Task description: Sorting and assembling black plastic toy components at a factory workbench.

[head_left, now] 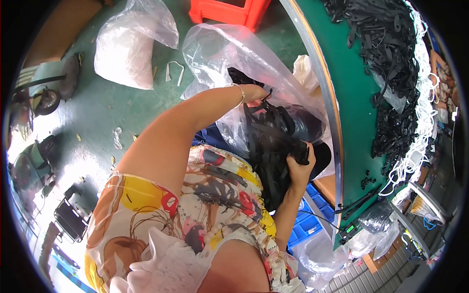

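My left hand (pixel 255 94) reaches over the mouth of a large clear plastic bag (pixel 220 41) and closes on a black strap, its fingertips partly hidden. Below it, a tangle of black straps (pixel 266 129) spreads across my lap and the bag. My right hand (pixel 302 168), nearer the table, is wrapped round a bundle of black straps, with the thumb on top. More black pieces (pixel 238 76) show inside the bag's opening.
The green table (pixel 354 146) with a metal-trimmed edge stands at my right, bearing a heap of black straps (pixel 391 44) and white cords (pixel 424 105). A blue divided tray (pixel 308 222) sits below the edge. A filled white bag (pixel 124 56) and a red stool (pixel 229 12) stand ahead.
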Motion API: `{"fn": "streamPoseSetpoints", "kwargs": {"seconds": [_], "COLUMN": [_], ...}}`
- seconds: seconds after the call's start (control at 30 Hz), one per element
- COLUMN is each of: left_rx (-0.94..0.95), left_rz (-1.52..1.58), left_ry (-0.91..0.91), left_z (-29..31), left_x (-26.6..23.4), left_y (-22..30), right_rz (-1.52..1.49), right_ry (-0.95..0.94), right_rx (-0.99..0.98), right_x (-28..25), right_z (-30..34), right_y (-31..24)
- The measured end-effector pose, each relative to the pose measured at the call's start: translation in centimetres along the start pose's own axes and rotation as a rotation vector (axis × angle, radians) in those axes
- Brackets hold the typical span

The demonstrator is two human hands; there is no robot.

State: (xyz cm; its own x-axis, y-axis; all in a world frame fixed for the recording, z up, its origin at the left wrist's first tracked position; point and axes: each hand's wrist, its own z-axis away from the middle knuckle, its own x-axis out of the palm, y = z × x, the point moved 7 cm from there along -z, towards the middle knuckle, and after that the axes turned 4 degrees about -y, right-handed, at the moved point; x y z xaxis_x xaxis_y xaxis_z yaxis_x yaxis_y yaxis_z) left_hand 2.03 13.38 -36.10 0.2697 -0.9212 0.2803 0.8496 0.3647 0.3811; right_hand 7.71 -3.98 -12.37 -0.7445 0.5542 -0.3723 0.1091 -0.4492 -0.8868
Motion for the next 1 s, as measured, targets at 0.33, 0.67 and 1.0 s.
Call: {"fn": "streamPoseSetpoints", "kwargs": {"seconds": [0.33,0.67,1.0], "left_rx": [0.43,0.402,0.137], "left_rz": [0.761,0.904,0.017], "left_ry": [-0.084,-0.188,-0.256], "left_z": [1.4,5.8,10.0], "left_x": [-1.8,-3.7,3.4], "left_y": [3.1,3.2,3.9], "right_rz": [-0.017,0.071,0.243], "right_ry": [-0.011,-0.003,-0.052], "right_rx": [-0.02,-0.13,-0.418], "right_x": [0.0,0.0,1.2], "right_z": [-0.2,0.0,0.6], "right_y": [0.3,-0.4,-2.5]}}
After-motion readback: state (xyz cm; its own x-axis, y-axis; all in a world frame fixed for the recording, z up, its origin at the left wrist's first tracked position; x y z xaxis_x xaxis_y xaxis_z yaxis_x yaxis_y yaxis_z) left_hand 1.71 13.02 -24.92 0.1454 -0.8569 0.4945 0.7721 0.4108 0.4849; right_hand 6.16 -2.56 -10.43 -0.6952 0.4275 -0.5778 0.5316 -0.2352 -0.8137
